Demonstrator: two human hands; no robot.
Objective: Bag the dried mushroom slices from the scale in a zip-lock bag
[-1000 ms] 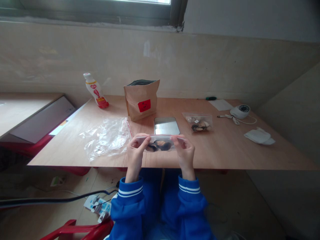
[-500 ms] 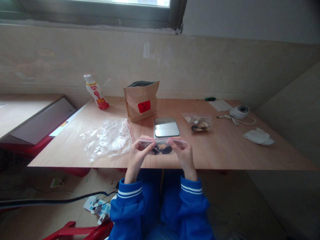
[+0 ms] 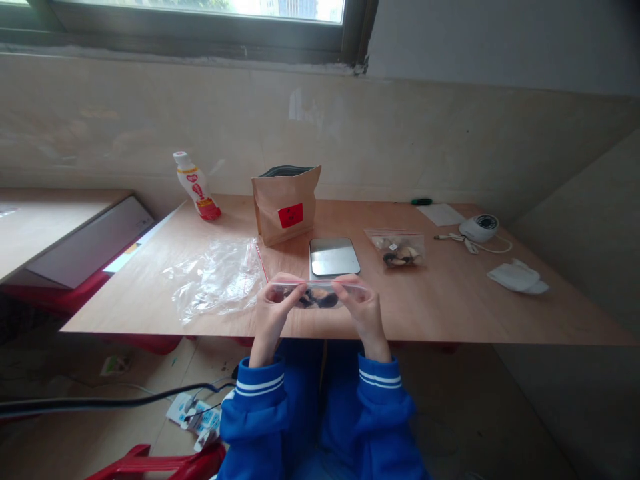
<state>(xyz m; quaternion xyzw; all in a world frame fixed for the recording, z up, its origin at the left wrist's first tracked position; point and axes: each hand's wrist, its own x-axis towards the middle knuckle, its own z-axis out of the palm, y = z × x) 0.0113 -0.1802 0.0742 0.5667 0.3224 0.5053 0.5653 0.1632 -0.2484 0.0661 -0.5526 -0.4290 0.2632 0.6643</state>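
Both hands pinch the top edge of a small clear zip bag (image 3: 316, 295) held just above the near table (image 3: 450, 307) edge: left hand (image 3: 273, 313) on its left end, right hand (image 3: 364, 312) on the right end, fingers narrow and closed on the seal strip. Dark dried pieces sit in the bag's bottom; what they are, can't tell. Risks, as a guess: the bag hangs at the table edge, so a slipped pinch could drop it to the lap or floor; if part of the zip is open, contents could spill out; squeezing hard could crush the pieces. Whether the seal is shut, can't tell. Behind the bag a small scale (image 3: 333, 256) with a steel top, near but apart. Right of it a second filled bag (image 3: 397, 248). Left, a loose heap of empty bags (image 3: 217, 277) with a red zip line. Brown paper pouch (image 3: 286, 203) stands open, red label on it, text too small to read. White bottle (image 3: 197, 187) with red-yellow label, writing unreadable. No brand legible anywhere.
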